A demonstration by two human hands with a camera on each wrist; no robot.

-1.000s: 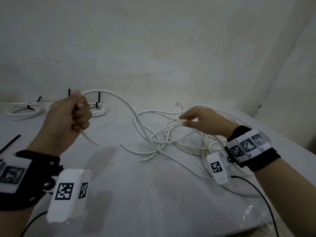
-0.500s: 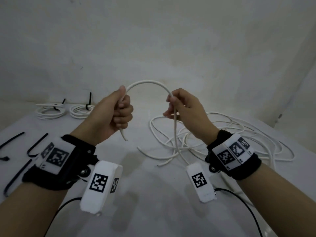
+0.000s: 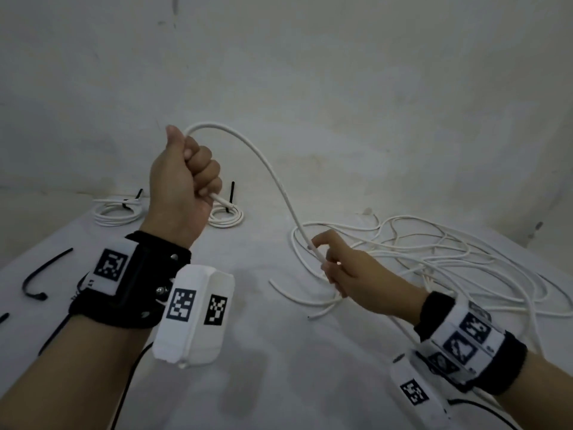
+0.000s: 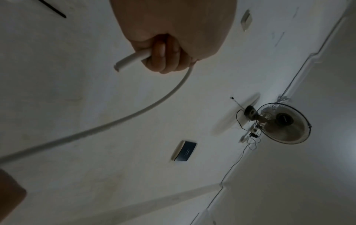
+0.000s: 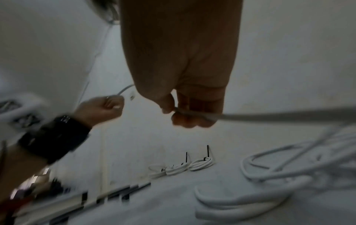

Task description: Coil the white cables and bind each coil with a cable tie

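Bound coils behind loose ties

left hand: raised, fist closed round thin white round cable, thumb up | right hand: lower, forward, fingers curled round same cable | wrists: black bands

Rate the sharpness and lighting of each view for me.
Head view: dim, even light, soft shadows, the left hand and thin white cable sharp. Left wrist view: dark, the cable's cut end fairly sharp, the wall fan recognisable. Right wrist view: heavy motion blur, the right hand and the loose white cable pile smeared.
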